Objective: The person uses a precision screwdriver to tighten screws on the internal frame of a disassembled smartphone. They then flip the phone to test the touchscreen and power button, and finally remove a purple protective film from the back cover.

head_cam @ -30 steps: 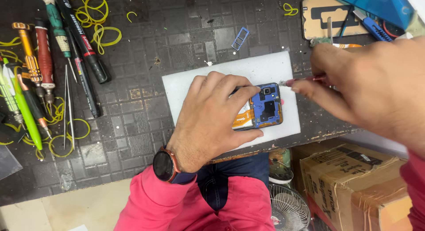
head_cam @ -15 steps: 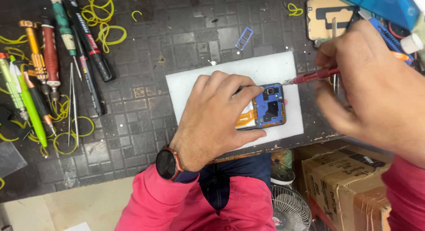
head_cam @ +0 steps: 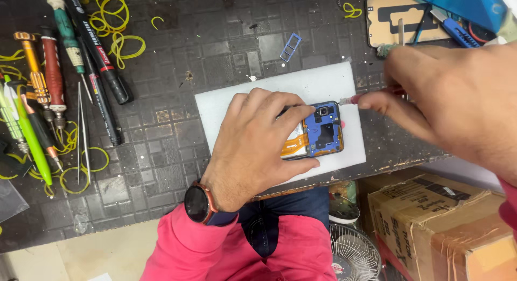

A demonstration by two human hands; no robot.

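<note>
The opened phone point(head_cam: 322, 134) lies long axis along the bench's near edge on the white foam pad point(head_cam: 280, 92), left hand point(head_cam: 258, 146) spread flat over it, right hand point(head_cam: 452, 98) fingers pinching a red-handled screwdriver point(head_cam: 355, 99) at its far right corner.

Left hand point(head_cam: 258, 143) flat, palm down; right hand point(head_cam: 452, 103) fingers pinched.

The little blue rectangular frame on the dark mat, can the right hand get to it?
Probably yes. The little blue rectangular frame lies bare on the dark mat, with nothing on top of it. The right hand holds a thin red-handled tool, so it might need a free finger.
</note>
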